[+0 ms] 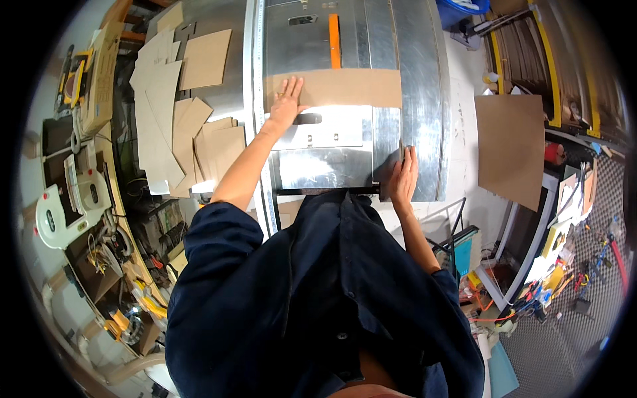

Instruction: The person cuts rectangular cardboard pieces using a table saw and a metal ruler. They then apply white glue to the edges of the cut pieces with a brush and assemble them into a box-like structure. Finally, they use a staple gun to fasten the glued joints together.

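Observation:
A brown cardboard strip [352, 87] lies across a shiny metal machine table [418, 99]. My left hand [286, 103] presses flat on the strip's left end, fingers spread. My right hand [403, 178] rests at the table's near right edge, fingers over a grey metal piece [388, 169] there; whether it grips the piece is unclear. An orange bar [334, 40] runs away from me beyond the strip. A long metal ruler rail [259, 79] runs along the table's left side.
Several cut cardboard pieces [179, 119] are piled left of the rail. A large cardboard sheet [509, 147] leans at the right. White power tools [73, 199] and cables crowd the left bench. Small tools litter the floor mat [584, 278] at right.

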`<state>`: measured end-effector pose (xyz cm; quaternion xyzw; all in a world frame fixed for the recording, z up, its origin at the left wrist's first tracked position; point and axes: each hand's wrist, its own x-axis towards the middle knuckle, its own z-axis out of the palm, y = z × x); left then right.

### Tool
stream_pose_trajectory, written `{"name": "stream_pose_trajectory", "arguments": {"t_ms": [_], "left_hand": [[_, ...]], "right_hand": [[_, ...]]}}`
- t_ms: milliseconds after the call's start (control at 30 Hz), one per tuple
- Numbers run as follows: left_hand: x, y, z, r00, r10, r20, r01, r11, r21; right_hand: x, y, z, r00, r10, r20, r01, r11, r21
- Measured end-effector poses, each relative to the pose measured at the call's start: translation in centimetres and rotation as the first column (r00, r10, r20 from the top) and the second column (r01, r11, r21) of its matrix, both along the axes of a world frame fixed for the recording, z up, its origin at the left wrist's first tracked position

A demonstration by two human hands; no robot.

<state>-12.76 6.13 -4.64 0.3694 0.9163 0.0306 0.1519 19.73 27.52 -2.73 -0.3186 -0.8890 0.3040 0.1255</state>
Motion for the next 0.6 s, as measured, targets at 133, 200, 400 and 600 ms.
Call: {"name": "stream_pose_trajectory", "arguments": {"t_ms": [133, 200, 400, 600], "left_hand": [[-3.2, 1.5, -0.1, 0.999, 0.025, 0.039, -0.025, 0.999, 0.022], [-4.6, 2.2, 0.1, 0.998, 0.041, 0.056, -0.042, 0.999, 0.02], [-8.8, 4.0, 0.0, 0.998, 0.04, 0.048, -0.04, 0.999, -0.008], [-12.9, 5.3, -1.0, 0.999, 0.012, 0.043, -0.011, 1.0, -0.014]], "right_hand": [[0.5, 0.2, -0.1, 0.996, 0.037, 0.079, -0.04, 0.999, 0.029], [0.5, 0.3, 0.0, 0.995, 0.029, 0.093, -0.031, 0.999, 0.013], [0.6, 0.5, 0.3, 0.994, 0.028, 0.105, -0.027, 0.999, -0.017], [0.6, 0.6, 0.5, 0.992, 0.021, 0.126, -0.017, 0.999, -0.036]]}}
